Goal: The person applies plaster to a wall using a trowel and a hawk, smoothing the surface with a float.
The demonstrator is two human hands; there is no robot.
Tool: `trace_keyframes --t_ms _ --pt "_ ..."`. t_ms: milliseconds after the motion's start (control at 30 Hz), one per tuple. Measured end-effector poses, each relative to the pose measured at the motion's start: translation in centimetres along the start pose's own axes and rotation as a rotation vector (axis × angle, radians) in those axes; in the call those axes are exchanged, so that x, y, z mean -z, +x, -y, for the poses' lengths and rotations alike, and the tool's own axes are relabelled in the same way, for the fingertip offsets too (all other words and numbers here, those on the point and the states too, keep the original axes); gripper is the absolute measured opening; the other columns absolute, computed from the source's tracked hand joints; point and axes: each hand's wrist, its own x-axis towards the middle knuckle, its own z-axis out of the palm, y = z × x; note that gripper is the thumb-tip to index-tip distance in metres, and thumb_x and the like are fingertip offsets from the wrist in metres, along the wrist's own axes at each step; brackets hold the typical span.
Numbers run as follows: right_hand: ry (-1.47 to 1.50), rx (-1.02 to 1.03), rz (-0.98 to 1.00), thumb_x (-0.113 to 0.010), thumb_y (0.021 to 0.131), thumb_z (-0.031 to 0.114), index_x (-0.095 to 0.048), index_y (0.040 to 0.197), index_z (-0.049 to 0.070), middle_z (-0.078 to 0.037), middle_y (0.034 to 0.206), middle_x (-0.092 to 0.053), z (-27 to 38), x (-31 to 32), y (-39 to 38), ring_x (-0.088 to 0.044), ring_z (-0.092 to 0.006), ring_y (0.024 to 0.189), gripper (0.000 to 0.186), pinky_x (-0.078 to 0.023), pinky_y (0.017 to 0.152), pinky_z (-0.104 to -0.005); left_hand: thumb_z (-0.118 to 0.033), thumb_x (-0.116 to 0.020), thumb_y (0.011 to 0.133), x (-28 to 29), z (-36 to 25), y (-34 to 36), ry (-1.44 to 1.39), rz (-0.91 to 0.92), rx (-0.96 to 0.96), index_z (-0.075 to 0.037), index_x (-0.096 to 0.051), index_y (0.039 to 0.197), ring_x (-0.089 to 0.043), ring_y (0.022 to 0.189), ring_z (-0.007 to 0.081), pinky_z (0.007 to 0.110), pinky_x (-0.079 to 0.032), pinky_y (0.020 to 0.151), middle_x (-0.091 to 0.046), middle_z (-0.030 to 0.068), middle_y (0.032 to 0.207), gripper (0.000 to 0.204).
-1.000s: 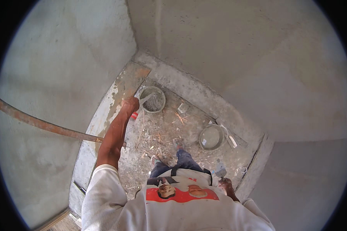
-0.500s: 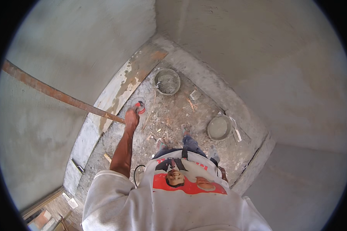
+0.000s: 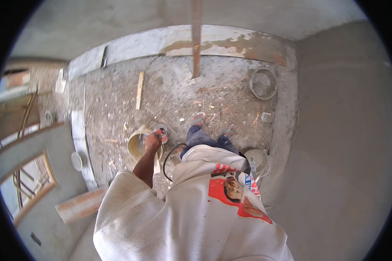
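Observation:
My left hand [image 3: 152, 142] is closed round a small can-like container [image 3: 162, 134] with red, white and black on it; its exact kind is unclear. The hand is above the edge of a yellowish bucket [image 3: 135, 148], whose inside shows in part. My right hand is hidden behind my shirt. Beside the shirt's right edge, a narrow grey blade-like piece [image 3: 253, 165] shows, and what holds it is out of sight. Behind it stands a round container of grey mix [image 3: 258, 158] with a thin handle.
A rusty pole [image 3: 196, 43] rises from the floor ahead. A round basin [image 3: 263, 82] stands at the far right. Boards [image 3: 130, 45] lie along the far wall, and a wooden strip [image 3: 140, 90] lies on the littered floor. A low wall with a framed opening [image 3: 52, 174] is at left.
My view and body have turned left. My left hand, still holding the container, has gone from beside the pole to above the yellowish bucket.

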Motion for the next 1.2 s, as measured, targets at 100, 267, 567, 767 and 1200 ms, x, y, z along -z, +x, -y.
trace_keyframes --t_ms 100,267,567,767,1200 --pt "-0.067 -0.083 0.098 -0.075 0.085 0.035 -0.065 0.108 0.005 -0.008 0.098 -0.065 0.3 -2.8 1.5 -0.065 -0.0245 0.088 0.038 -0.056 0.078 -0.0416 -0.028 -0.066 0.093 -1.6 7.5 -3.7 -0.075 -0.063 0.144 -0.009 -0.079 0.103 -0.074 0.101 0.0413 0.051 -0.059 0.088 -0.077 0.0218 0.102 0.025" --pt "-0.149 -0.200 0.348 -0.076 0.084 0.033 -0.065 0.108 0.005 -0.007 0.098 -0.064 2.6 -6.1 2.8 -0.065 -0.0233 0.088 0.038 -0.056 0.080 -0.0407 -0.029 -0.069 0.090 -7.4 16.3 -10.6 -0.142 -0.199 0.322 -0.008 -0.081 0.105 -0.076 0.098 0.0410 0.049 -0.059 0.088 -0.078 0.0239 0.099 0.028" --pt "0.227 -0.597 0.561 -0.084 0.081 0.027 -0.065 0.121 0.013 -0.004 0.099 -0.060 3.7 -4.2 8.9 -0.055 -0.0158 0.086 0.046 -0.047 0.061 -0.0276 -0.043 -0.073 0.087 -3.9 19.6 -5.3 -0.135 -0.075 0.362 -0.006 -0.078 0.104 -0.073 0.099 0.0425 0.050 -0.058 0.086 -0.076 0.0238 0.102 0.041" --pt "-0.404 -0.019 -0.105 -0.061 0.087 0.055 -0.066 0.117 0.010 -0.015 0.121 -0.062 4.7 -10.4 3.1 -0.057 -0.0303 0.099 0.054 -0.047 0.087 -0.0479 -0.041 -0.064 0.097 -6.1 10.7 -5.3 -0.566 0.115 0.147 -0.011 -0.072 0.088 -0.068 0.080 0.0338 0.048 -0.055 0.073 -0.070 0.0145 0.086 0.032" --pt "-1.390 0.879 -0.216 -0.046 0.107 0.032 -0.065 0.090 0.017 -0.001 0.091 -0.068 -6.4 -4.7 -9.2 -0.067 -0.0205 0.094 0.030 -0.039 0.104 -0.0507 -0.040 -0.065 0.097 3.8 -46.0 0.8 -0.447 0.563 -0.552 -0.012 -0.069 0.089 -0.067 0.074 0.0285 0.046 -0.055 0.070 -0.069 0.0110 0.083 0.029"
